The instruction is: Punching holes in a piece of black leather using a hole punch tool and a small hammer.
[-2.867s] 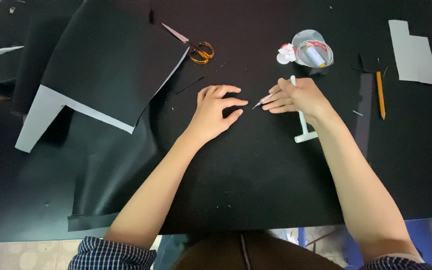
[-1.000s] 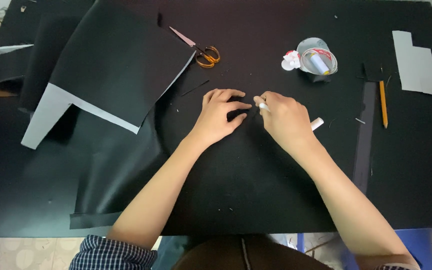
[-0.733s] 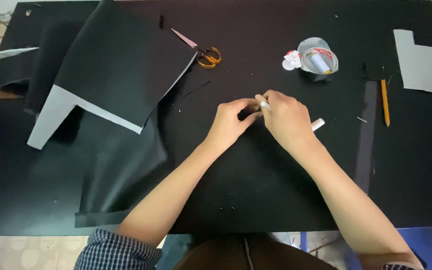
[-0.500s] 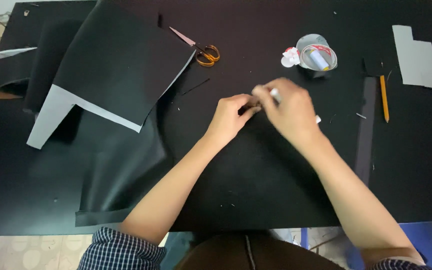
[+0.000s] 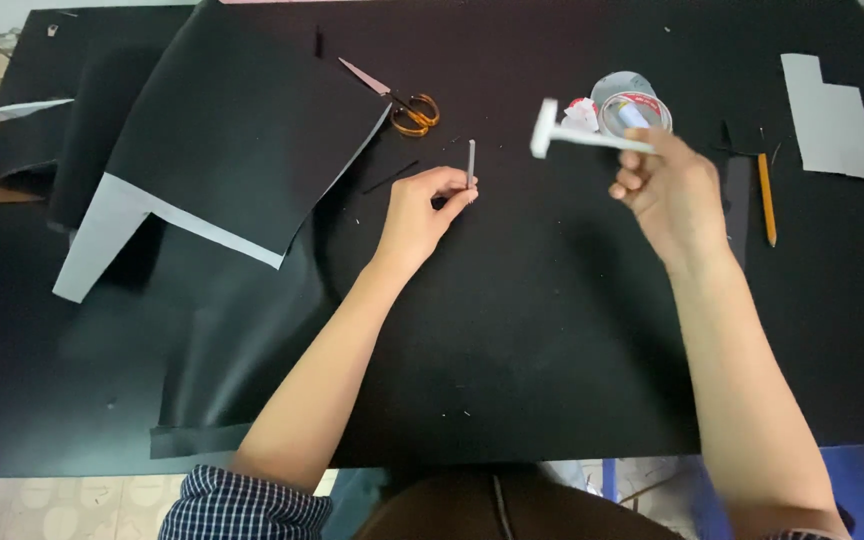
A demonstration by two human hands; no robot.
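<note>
Your left hand (image 5: pixel 420 208) sits near the middle of the black worktop (image 5: pixel 512 330), fingers curled, thumb and fingertips pinching a thin grey strip (image 5: pixel 470 163) that stands upright out of the pinch.

Your right hand (image 5: pixel 674 190) is lifted off the surface toward the far right part of the worktop, fingers closed around the shaft of a white T-shaped tool (image 5: pixel 574 137). The tool's crossbar end points left, slightly blurred. The two hands are well apart.

Around them:
- Clear round container (image 5: pixel 624 103) with small white bits beside it, just behind the right hand, near the far edge.
- Orange-handled scissors (image 5: pixel 404 101), blades shut as far as I can tell, lying beyond the left hand toward the far edge.
- Yellow pencil (image 5: pixel 766 198) right of the right hand, lying roughly front-to-back, next to a narrow dark strip (image 5: pixel 738 205).
- Grey stepped paper cutout (image 5: pixel 829 115) in the far right corner.
- Big black sheet with grey underside (image 5: pixel 242 150) folded over on the left half, grey corner flipped up near the left edge; more black material under it runs to the near edge.

Checked sleeve (image 5: pixel 247 503) is visible at the near edge.
</note>
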